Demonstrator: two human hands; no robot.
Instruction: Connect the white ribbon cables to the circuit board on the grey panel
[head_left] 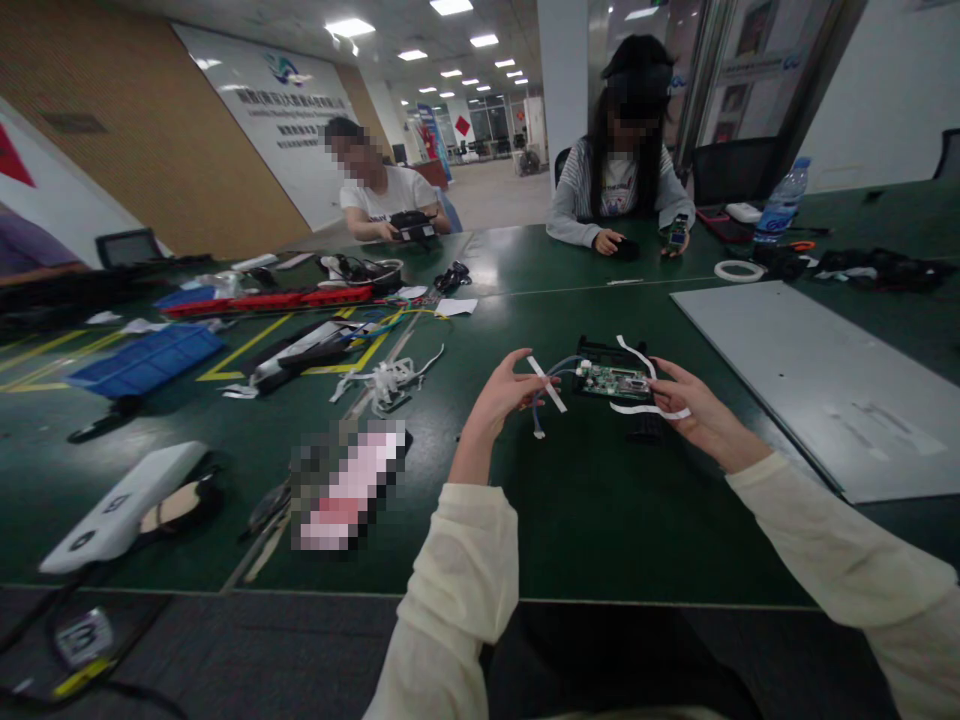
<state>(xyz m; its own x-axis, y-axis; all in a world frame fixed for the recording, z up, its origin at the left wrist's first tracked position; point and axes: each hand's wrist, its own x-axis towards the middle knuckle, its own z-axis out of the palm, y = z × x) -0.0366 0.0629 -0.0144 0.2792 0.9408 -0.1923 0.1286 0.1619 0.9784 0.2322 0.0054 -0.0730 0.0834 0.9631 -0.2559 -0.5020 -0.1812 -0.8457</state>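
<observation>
A small green circuit board [616, 380] on a black frame lies on the dark green table [600, 500] between my hands. My left hand [501, 398] is raised just left of it, fingers pinched on a short white strip [547, 384], with thin blue-white wires [541, 398] hanging below. My right hand [694, 408] sits at the board's right side, fingers closed on a curved white ribbon strip [651, 408] that loops around the board. Both arms wear cream sleeves.
A large grey panel [810, 375] lies to the right. A pile of white strips [386, 382], cables, a blue tray [146, 360] and a white device [124, 505] sit to the left. Two seated people work across the table; a water bottle [781, 205] and tape roll [739, 270] stand far right.
</observation>
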